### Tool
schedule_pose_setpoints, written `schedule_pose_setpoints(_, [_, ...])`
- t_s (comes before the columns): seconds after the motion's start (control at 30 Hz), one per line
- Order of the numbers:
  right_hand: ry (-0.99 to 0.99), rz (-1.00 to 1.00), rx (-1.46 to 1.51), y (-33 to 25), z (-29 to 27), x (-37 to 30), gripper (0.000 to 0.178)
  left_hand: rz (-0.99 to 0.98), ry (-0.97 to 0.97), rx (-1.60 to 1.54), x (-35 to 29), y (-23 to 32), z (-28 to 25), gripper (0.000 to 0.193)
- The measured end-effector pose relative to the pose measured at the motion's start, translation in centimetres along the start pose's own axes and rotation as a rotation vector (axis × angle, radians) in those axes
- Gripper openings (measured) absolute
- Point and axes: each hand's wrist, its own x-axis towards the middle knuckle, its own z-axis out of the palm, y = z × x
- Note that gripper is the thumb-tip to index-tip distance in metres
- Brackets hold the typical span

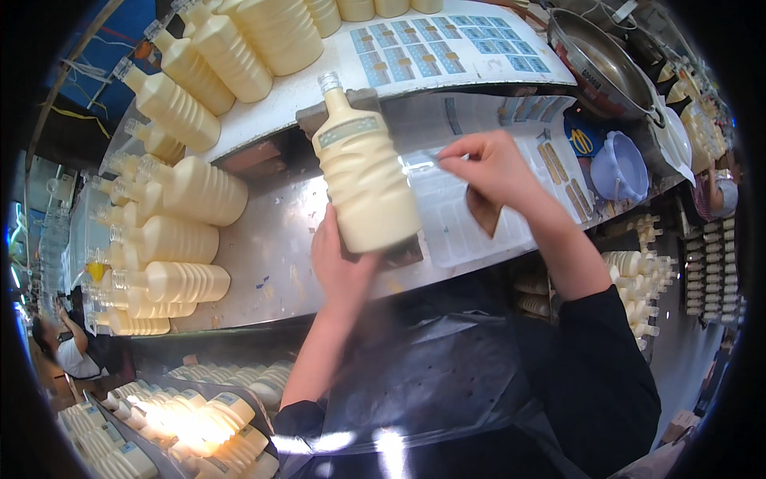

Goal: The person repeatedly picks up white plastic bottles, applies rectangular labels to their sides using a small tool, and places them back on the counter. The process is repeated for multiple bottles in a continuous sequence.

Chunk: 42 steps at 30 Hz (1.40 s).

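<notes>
A large cream-coloured bottle [371, 195] with a ribbed body and a clear threaded neck lies on the worktable, its neck pointing away from me. Across its shoulder sits a blue-grey patterned label [349, 130]. My left hand [339, 254] grips the bottle near its base, thumb under the bottom edge. To the right of the bottle, my right hand [493, 169] is closed in a pinch on a thin clear strip [421, 166], whose other end reaches the bottle's side. A flat brown piece [483, 211] hangs below that hand's lower fingers. A grey block [309, 120] supports the bottle's neck end.
Several cream bottles [179, 239] crowd the table's left side, and more stand on a white shelf [335, 48] behind. Sheets of blue labels [407, 52] lie there. A clear label sheet [471, 243] is at right, near a lilac bucket [621, 168] and metal pan [598, 56].
</notes>
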Motion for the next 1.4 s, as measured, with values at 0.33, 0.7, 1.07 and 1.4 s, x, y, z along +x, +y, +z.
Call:
schedule_pose_setpoints(0.33, [0.124,-0.811,-0.745,-2.9,7.5,-6.2,0.028,-0.189,-0.036,-0.456,0.9,0.3,-1.1,0.078])
schedule_pose_setpoints(0.7, [0.100,-0.813,-0.731,-1.4,7.0,-9.1,0.022,-0.368,0.027,-0.506,1.7,2.0,0.0,0.067])
schedule_pose_setpoints(1.07, [-0.027,0.175,0.027,-0.8,8.3,-4.9,0.066,-0.378,0.030,-0.671,0.9,1.8,0.8,0.066])
schedule_pose_setpoints(1.4, [-0.050,0.197,0.112,0.1,8.7,-4.4,0.065,-0.407,0.068,-0.733,1.0,2.6,0.9,0.069])
